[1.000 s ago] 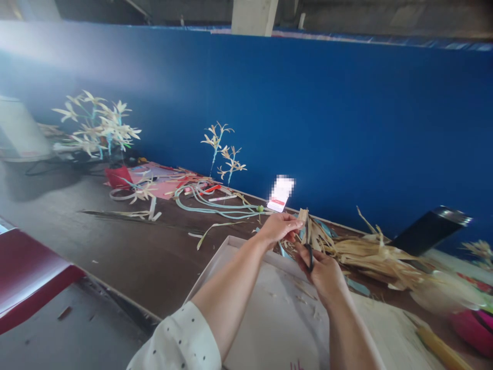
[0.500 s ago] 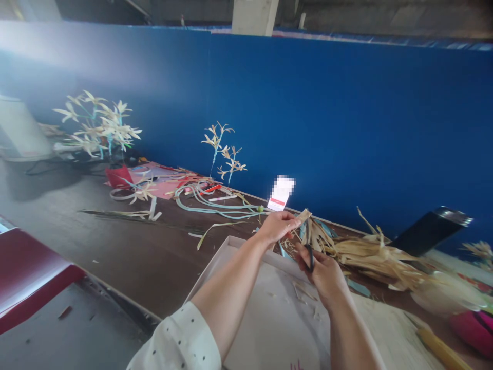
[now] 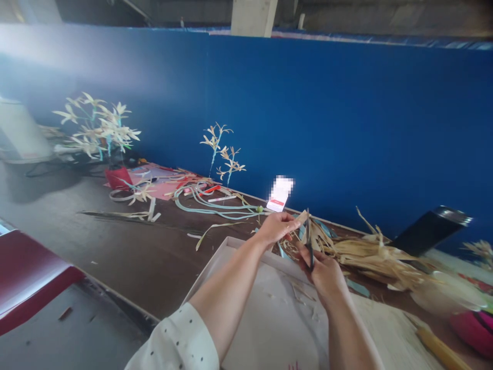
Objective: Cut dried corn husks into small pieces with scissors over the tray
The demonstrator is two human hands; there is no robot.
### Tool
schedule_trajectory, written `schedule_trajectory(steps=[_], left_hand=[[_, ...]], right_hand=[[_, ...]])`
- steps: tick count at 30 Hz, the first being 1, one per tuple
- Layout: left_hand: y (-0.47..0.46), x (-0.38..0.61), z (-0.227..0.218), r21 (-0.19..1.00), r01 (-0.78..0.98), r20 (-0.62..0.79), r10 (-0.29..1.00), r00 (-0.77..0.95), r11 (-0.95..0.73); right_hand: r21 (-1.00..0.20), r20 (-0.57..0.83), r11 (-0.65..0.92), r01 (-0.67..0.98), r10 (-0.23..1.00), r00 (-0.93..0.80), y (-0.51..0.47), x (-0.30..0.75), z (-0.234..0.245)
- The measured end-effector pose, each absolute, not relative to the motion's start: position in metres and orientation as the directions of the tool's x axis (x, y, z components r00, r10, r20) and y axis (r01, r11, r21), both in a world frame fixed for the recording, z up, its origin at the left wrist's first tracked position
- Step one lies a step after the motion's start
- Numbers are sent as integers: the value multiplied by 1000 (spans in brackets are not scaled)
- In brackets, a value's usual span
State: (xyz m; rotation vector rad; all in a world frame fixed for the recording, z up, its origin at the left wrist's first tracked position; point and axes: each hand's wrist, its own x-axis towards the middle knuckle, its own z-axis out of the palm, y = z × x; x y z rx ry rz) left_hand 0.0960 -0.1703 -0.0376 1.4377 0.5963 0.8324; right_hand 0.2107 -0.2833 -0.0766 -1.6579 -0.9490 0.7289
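My left hand (image 3: 276, 226) pinches a small tan piece of dried husk (image 3: 301, 218) between thumb and fingers, held over the far edge of a shallow white box lid (image 3: 246, 329). My right hand (image 3: 325, 271) is closed round the black handles of scissors (image 3: 309, 245), whose blades point up at the husk piece. Small husk clippings (image 3: 298, 294) lie on the white lid under my hands.
A heap of dried corn husks (image 3: 370, 254) lies to the right beside a black cylinder (image 3: 429, 232). Husk flowers (image 3: 98, 126) on stems, pale blue strips (image 3: 210, 205), a white card (image 3: 280, 193) and a red folder (image 3: 26, 275) sit on the brown table (image 3: 127, 246) before a blue wall.
The scissors' blades have risen toward the husk piece in my left hand. Both hands stay almost in the same place.
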Motion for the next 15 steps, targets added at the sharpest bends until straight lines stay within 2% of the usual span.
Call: schedule_trajectory(steps=[15], left_hand=[[-168,102,-45,980,-198,132,802,582,-17]], right_hand=[[-966,-17,-145,214,862,507,-282,212,-77]])
